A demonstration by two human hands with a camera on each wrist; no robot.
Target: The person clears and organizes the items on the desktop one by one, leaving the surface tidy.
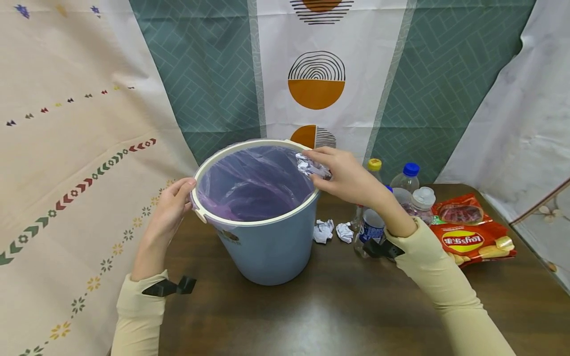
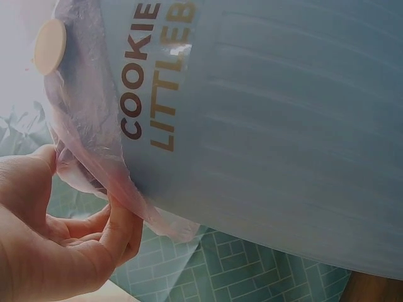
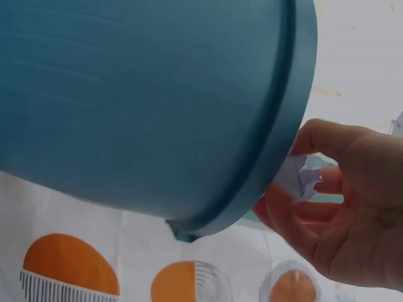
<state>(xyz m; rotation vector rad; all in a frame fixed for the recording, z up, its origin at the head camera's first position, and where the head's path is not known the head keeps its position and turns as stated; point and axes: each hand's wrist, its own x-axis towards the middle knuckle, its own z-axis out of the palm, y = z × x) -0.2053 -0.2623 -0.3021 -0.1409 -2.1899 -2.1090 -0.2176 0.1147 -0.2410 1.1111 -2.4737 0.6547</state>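
Observation:
A blue trash can [image 1: 271, 252] with a cream rim stands on the table, lined with a thin pinkish plastic bag [image 1: 249, 185] folded over the rim. My left hand [image 1: 171, 205] grips the rim on the left side; in the left wrist view thumb and fingers [image 2: 123, 229] pinch the bag's overhang. At the right of the rim my right hand [image 1: 343, 175] holds a crumpled paper ball [image 1: 307, 165] over the opening. The right wrist view shows that paper [image 3: 299, 179] between thumb and fingers, partly hidden by the can's edge.
Two more crumpled paper balls [image 1: 323, 231] lie right of the can. Several plastic bottles [image 1: 371, 230] stand and lie beyond my right forearm, beside a red chip bag [image 1: 467, 240]. Patterned cloth [image 1: 218, 74] hangs behind the dark wooden table [image 1: 285, 321].

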